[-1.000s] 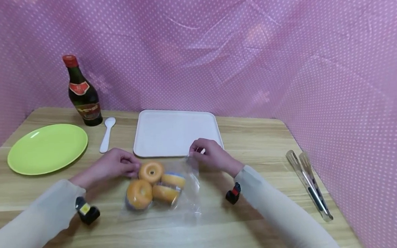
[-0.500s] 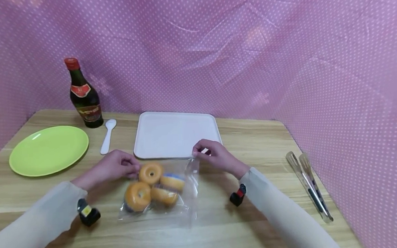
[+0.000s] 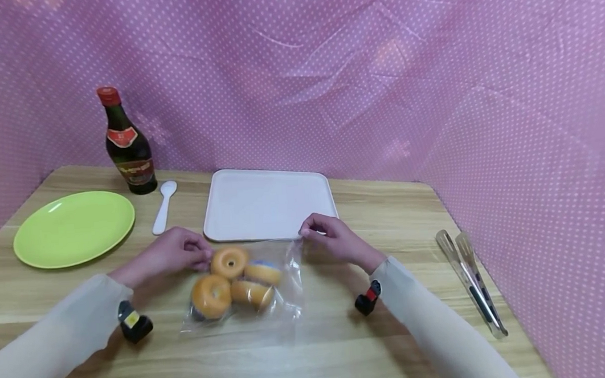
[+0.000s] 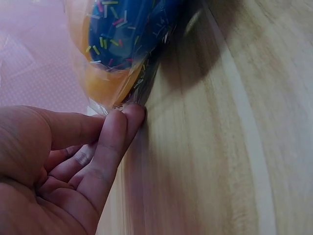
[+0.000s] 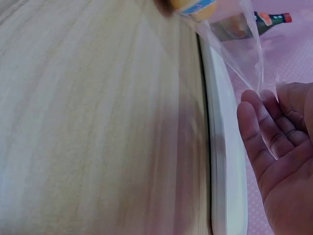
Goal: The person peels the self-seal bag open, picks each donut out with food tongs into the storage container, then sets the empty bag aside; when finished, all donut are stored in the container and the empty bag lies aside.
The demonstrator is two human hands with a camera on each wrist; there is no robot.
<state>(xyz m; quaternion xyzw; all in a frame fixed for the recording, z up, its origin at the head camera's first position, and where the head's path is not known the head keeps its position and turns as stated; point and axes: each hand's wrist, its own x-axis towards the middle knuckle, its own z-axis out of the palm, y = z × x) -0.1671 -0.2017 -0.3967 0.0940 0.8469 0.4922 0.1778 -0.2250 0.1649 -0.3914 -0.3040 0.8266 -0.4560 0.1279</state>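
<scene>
Clear bag (image 3: 290, 284) of 4 ring doughnuts (image 3: 245, 290) held at 2 points

The bag is on the near side of the white tray (image 3: 269, 204), its far edge just beside the tray's rim. Whether its underside bears on the counter (image 3: 337, 358) cannot be confirmed. Left grip (image 3: 179, 251): closed, thumb and fingertips pinching film beside the nearest doughnut. Right grip (image 3: 337, 239): closed likewise, pinching the far right corner, film taut up to the fingertips. Contents sit toward the left; the right part is loose film. Which side carries the mouth cannot be determined.

Judgement on the step in hand, apparently spreading or steadying the bag: satisfactory, with 3 recommendations.
1. Hold both pinches at equal height; the load favours the left, and the contents could slide.
2. Take a little more film in each pinch, since thin plastic may slip or tear.
3. Give the right grip room over the tray's rim, so that the tray is not nudged.
</scene>
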